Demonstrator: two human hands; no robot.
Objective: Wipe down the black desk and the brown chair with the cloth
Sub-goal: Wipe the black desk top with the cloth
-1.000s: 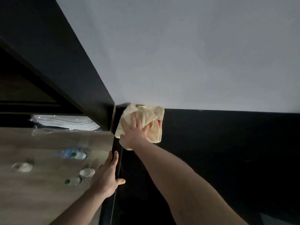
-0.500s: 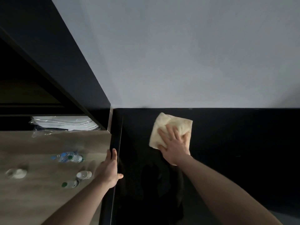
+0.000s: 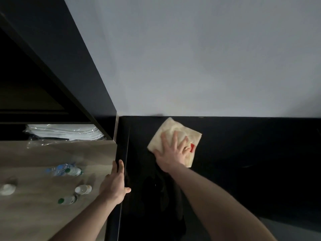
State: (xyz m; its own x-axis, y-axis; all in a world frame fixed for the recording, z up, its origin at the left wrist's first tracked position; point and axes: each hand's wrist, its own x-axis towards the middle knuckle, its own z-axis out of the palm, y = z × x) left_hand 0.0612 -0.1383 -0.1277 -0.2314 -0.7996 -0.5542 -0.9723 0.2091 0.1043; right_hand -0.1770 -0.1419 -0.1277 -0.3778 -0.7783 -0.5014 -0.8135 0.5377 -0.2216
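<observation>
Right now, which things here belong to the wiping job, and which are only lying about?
For the job:
- cloth, pressed flat under the right hand
- black desk

Lying about:
- bottles on the wooden counter
- folded white linen in plastic
- left hand resting on the counter edge

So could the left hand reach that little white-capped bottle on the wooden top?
Probably yes. The left hand rests at the wooden top's edge, and the white-capped bottle lies just beside it with nothing between them.
</observation>
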